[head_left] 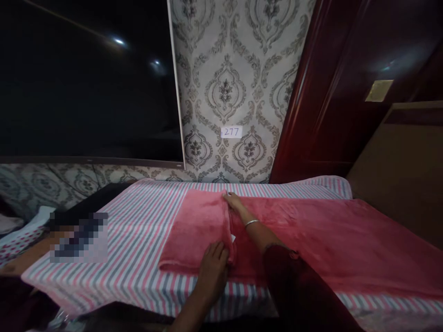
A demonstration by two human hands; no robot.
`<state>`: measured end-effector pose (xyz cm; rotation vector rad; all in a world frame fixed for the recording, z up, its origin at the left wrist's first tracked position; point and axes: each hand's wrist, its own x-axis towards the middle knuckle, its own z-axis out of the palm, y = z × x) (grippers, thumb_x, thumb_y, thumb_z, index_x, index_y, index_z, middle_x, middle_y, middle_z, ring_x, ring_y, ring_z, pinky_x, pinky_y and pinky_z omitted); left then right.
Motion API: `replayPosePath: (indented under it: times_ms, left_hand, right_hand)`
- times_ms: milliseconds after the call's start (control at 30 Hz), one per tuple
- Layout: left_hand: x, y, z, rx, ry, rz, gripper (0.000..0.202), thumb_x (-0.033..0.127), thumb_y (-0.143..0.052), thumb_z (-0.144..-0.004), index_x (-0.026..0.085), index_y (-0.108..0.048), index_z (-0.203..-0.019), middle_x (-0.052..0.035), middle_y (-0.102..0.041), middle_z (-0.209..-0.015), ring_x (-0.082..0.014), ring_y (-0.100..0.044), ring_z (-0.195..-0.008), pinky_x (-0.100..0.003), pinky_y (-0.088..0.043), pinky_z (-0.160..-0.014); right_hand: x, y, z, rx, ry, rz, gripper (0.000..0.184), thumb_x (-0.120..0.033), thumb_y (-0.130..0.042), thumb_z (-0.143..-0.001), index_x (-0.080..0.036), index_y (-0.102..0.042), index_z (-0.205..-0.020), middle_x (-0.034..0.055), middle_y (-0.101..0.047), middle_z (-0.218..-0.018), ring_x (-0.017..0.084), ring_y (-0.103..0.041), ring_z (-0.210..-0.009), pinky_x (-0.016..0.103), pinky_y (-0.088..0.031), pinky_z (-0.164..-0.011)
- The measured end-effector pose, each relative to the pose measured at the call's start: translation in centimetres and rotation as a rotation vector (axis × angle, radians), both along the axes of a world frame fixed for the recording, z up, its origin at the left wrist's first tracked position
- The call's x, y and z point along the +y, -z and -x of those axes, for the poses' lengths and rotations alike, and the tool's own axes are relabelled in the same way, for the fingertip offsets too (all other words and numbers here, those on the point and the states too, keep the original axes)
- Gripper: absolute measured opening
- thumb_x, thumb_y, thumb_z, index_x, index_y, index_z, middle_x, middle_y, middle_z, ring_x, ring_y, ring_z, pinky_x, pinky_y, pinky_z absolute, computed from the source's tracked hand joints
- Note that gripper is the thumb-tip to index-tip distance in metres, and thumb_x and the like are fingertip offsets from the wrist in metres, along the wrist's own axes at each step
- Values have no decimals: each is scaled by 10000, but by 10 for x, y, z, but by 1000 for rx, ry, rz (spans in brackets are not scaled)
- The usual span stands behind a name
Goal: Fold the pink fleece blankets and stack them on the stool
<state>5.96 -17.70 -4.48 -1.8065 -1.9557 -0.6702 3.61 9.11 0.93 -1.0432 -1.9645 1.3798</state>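
Observation:
A plush pink-red blanket (332,240) lies stretched along the table, its left end doubled over into a folded flap (197,226). My right hand (234,201), with a silver bangle at the wrist, pinches the flap's far corner. At the near end of the same edge, my left hand (215,258) has its fingers bunched on the cloth; its thumb is partly hidden. Between the hands a small white tag (233,238) sticks out from the edge.
A striped cloth (134,235) covers the table under the blanket. Behind stand a large dark television (86,83), a patterned wall with a paper marked 277 (231,132), and a dark red door (332,92). A brown panel (404,170) borders the right side.

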Motion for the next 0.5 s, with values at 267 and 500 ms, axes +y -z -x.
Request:
replayPosePath:
  times_ms: [267,500]
  left_hand:
    - [-1,-16,-3,52,49,-147,465,35,-452,-724,158,-632,-1134,-132,-703,-1170,-267,-653,-1089,-456,-555,-969]
    - [18,-3,-27,21,94,-120,480,17,-474,-632,170,-650,-1052,-94,-726,-1094,-253,-663,-1021,-425,-565,-928]
  right_hand:
    - [18,-3,15,-106,218,-166,156,-280,-602,-812,-162,-687,-867,54,-720,-862,195,-661,-848,227,-466,-696]
    - [35,19,-19,-161,282,-183,435,-242,-619,-797,-141,-630,-1220,110,-729,-1086,218,-688,-971,278,-509,-822]
